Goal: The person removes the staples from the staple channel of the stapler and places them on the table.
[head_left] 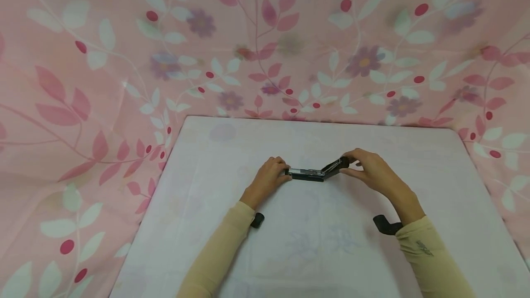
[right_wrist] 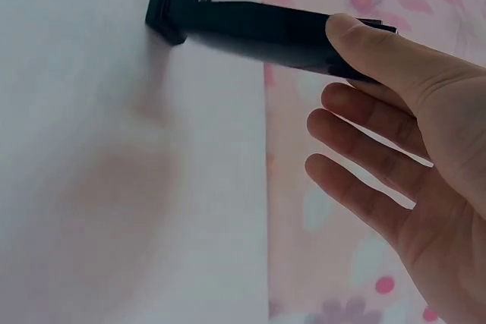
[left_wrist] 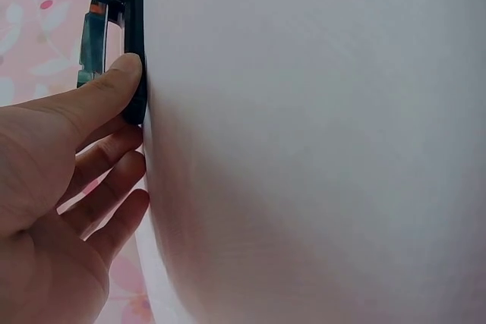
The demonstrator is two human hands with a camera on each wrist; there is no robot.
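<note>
Your left hand (head_left: 267,179) and right hand (head_left: 376,173) pinch the hinged tool (head_left: 307,176) between fingertips (left_wrist: 127,66); likely mid-bend, next move needs 2 steady grips.

Stapler (head_left: 307,176) on table (head_left: 306,233), fingers (head_left: 276,164) at either end, cloth (head_left: 265,54) behind

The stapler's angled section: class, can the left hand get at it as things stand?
Probably not without letting go: the left hand pinches the flat section at its end; the right hand holds the angled section.
</note>
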